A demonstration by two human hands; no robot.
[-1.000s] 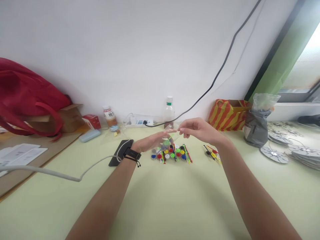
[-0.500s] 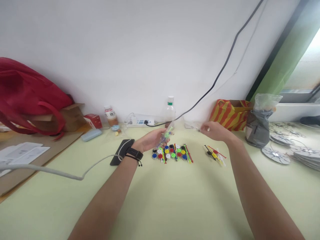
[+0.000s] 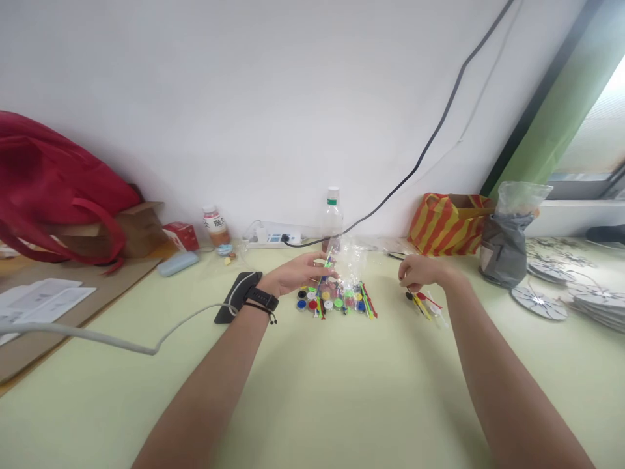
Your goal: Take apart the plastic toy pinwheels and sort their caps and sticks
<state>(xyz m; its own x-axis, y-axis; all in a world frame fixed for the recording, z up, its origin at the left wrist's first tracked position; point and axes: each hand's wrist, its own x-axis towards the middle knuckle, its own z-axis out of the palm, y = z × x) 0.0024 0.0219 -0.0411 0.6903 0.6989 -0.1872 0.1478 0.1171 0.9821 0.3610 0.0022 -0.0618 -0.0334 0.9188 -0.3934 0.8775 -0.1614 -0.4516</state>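
Clear plastic bag (image 3: 350, 260) hangs above the rows of coloured caps (image 3: 332, 299) on the pale green bench (image 3: 312, 391), pinched at its top edge in your left hand (image 3: 299, 272) along with a small green piece. Your right hand (image 3: 418, 272) rests curled beside the small pile of coloured sticks (image 3: 424, 303); whether it holds anything, you cannot tell.

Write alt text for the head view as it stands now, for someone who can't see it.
Over a pale green table, the left hand pinches a small clear plastic bag above rows of coloured round caps and thin plastic sticks. The right hand rests curled by a smaller pile of red and yellow sticks.
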